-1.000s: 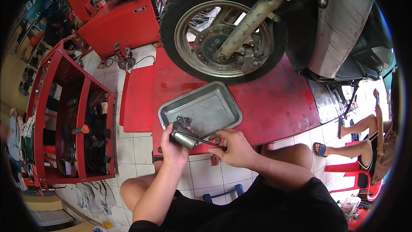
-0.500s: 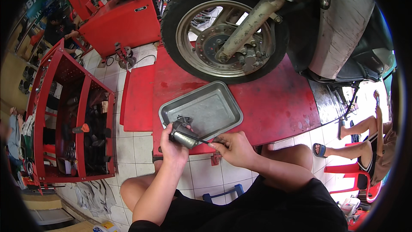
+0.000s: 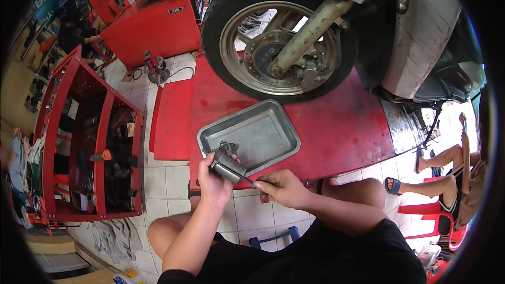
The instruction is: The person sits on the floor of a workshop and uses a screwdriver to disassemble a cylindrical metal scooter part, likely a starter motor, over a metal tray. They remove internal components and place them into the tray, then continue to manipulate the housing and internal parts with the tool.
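A grey cylindrical metal part (image 3: 229,168), tilted and with darker fittings at its upper end, is gripped in my left hand (image 3: 214,185). It hangs over the near left edge of a grey metal tray (image 3: 265,132). Between its thumb and fingers, my right hand (image 3: 285,190) pinches a thin dark rod (image 3: 246,180). The rod runs along the lower side of the cylinder; whether its tip enters the part cannot be made out. My left fingers hide some of the cylinder.
The tray rests on a red lift platform (image 3: 342,126), below a scooter's front wheel (image 3: 279,47). To the left stands a red tool cart (image 3: 108,179) with an orange-ended tool (image 3: 105,155). At the right a person's leg (image 3: 421,184) shows beside a red stool (image 3: 421,209).
My right hand has dropped slightly, and the rod now slants down more steeply. The cylindrical part stays in my left hand. The whole view has shifted a little.
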`<state>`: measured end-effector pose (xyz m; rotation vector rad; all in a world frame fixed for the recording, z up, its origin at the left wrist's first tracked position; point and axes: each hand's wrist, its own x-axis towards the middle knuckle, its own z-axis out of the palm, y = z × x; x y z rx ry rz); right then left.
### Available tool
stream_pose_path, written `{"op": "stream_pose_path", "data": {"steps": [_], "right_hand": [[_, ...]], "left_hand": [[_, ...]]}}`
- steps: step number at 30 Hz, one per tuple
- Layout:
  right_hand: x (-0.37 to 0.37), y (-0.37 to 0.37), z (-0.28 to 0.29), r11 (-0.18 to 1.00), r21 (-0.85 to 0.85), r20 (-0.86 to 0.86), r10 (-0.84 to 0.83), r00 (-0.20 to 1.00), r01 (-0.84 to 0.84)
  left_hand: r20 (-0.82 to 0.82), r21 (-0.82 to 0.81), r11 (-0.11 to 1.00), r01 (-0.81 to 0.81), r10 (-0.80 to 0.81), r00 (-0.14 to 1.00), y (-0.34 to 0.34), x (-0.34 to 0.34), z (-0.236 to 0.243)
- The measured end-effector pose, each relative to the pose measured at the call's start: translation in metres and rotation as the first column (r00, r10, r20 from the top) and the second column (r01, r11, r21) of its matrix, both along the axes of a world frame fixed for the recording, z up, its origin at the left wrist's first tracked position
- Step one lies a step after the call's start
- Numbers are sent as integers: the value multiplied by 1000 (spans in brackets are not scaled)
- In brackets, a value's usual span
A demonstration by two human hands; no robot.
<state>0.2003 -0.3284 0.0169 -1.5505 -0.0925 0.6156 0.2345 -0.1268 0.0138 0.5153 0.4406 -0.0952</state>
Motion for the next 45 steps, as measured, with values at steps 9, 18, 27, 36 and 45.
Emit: {"op": "stream_pose_path", "data": {"steps": [9,18,27,36,45], "right_hand": [[0,3,6,997,17,-55,73,996,-72],[5,-9,11,970,214,-325,180,929,-113],[13,-19,63,648,-758,463,453,762,75],[30,-47,76,739,-605,637,228,736,295],[12,-54,70,880,-365,786,116,607,303]], "left_hand": [[38,13,1000,21,-21,999,-1,0,-3],[148,-1,997,73,-72,986,-6,1,5],[414,498,850,-170,-61,908,3,10,8],[521,852,266,-451,-354,776,5,12,-7],[416,903,159,-398,-552,723,-24,2,-3]]}}
